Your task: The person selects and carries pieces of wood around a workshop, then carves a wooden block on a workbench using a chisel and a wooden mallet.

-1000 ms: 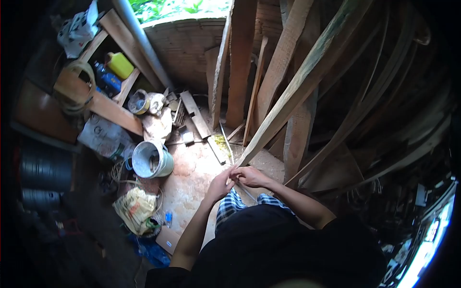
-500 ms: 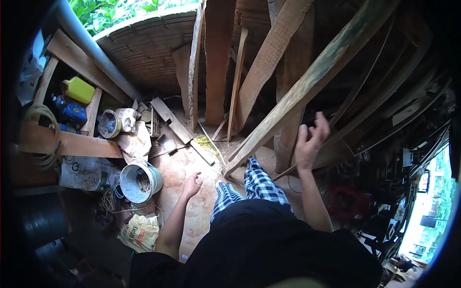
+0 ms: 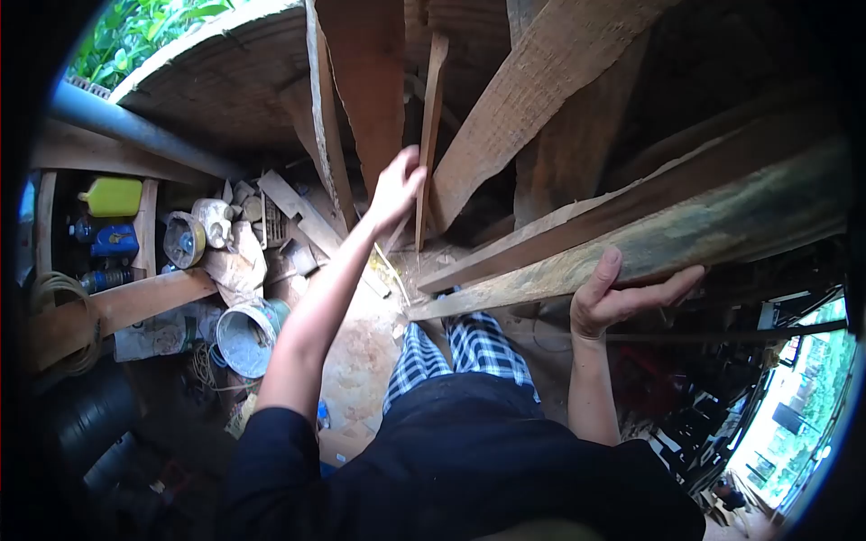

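My left hand is raised in front of the leaning boards, its fingers bent. Its fingertips overlap the edge of a thin upright wooden strip; whether they touch it I cannot tell. My right hand is open against the lower edge of a long, weathered plank, thumb up over its face and fingers stretched along its underside. That plank slants to the right, its narrow end near my legs. Just above it lies a second, darker plank at a similar slant.
Wide boards lean against the back wall. At left are a whitish bucket, a yellow container, a blue container and a coiled hose. Wood scraps lie on the floor. Dark clutter fills the right side.
The weathered plank has tipped to the right and now meets my right hand. My left hand has risen from low over the floor to the thin strip. The view has shifted slightly.
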Demonstrator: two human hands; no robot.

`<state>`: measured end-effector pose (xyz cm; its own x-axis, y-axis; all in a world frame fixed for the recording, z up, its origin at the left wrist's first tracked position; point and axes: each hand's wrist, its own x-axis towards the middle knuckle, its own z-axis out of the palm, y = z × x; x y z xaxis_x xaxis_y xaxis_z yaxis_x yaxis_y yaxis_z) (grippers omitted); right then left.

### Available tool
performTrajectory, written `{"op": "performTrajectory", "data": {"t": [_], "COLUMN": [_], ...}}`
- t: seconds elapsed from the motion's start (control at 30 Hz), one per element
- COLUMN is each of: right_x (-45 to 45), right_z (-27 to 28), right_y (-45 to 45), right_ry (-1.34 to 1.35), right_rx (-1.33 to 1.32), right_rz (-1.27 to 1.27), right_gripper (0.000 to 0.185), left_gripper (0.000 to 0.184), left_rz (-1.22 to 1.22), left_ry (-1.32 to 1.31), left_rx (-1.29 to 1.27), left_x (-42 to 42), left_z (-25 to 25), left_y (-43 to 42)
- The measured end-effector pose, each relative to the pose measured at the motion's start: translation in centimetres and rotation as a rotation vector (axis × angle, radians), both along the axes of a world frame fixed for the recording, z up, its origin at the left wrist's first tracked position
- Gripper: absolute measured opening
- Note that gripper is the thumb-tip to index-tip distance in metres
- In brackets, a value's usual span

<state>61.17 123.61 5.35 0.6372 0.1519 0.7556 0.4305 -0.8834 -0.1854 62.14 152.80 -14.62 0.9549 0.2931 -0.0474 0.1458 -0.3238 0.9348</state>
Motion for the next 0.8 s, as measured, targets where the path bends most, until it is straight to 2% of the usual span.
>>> {"op": "performTrajectory", "data": {"t": [0.07,0.1,0.17,0.23,0.3,0.37,0.4,0.47,0.57,0.6,0.63,0.7,0.8], "right_x": [-0.1,0.6,1.9,2.3,2.4,2.3,2.4,2.5,2.5,2.6,2.6,2.5,2.2], "right_z": [-0.5,-0.6,-1.5,-1.3,-1.5,-1.6,-1.5,-1.3,-1.1,-1.1,-1.2,-1.2,-0.8], "right_y": [0.2,0.1,0.2,0.2,-0.7,-0.9,-0.7,-0.5,-0.2,-0.1,0.0,0.3,0.6], "right_ry": [0.068,0.053,0.014,-0.021,-0.011,-0.001,-0.016,-0.03,-0.028,-0.025,-0.024,-0.015,0.022], "right_rx": [0.096,0.121,0.248,0.196,0.137,0.086,0.09,0.101,0.11,0.146,0.182,0.207,0.227], "right_rz": [0.056,0.114,0.278,0.275,0.248,0.222,0.239,0.246,0.255,0.274,0.295,0.297,0.304], "right_gripper": [0.088,0.089,0.088,0.088,0.09,0.094,0.09,0.087,0.087,0.087,0.088,0.088,0.087], "left_gripper": [0.069,0.072,0.07,0.066,0.052,0.046,0.046,0.039,0.032,0.03,0.025,0.025,0.036], "left_rz": [0.187,0.268,0.337,0.199,0.244,0.123,0.117,0.012,0.047,0.097,0.167,0.164,0.072], "left_ry": [-0.013,-0.098,-0.048,0.065,-0.067,-0.087,-0.082,0.113,-0.142,0.043,0.122,-0.036,0.017], "left_rx": [0.132,0.169,0.223,-0.043,0.098,0.249,0.252,0.097,0.211,0.035,0.026,-0.055,-0.325], "left_x": [7.7,11.1,15.6,18.1,19.3,18.6,17.5,13.7,7.7,5.4,3.7,0.1,-4.5], "left_z": [-1.7,-2.8,-2.2,-2.0,-4.9,-5.9,-4.5,-0.3,0.2,2.3,3.2,3.1,4.4], "left_y": [1.0,1.6,1.5,2.1,2.6,3.7,3.6,3.0,3.3,3.0,3.0,4.1,6.6]}}
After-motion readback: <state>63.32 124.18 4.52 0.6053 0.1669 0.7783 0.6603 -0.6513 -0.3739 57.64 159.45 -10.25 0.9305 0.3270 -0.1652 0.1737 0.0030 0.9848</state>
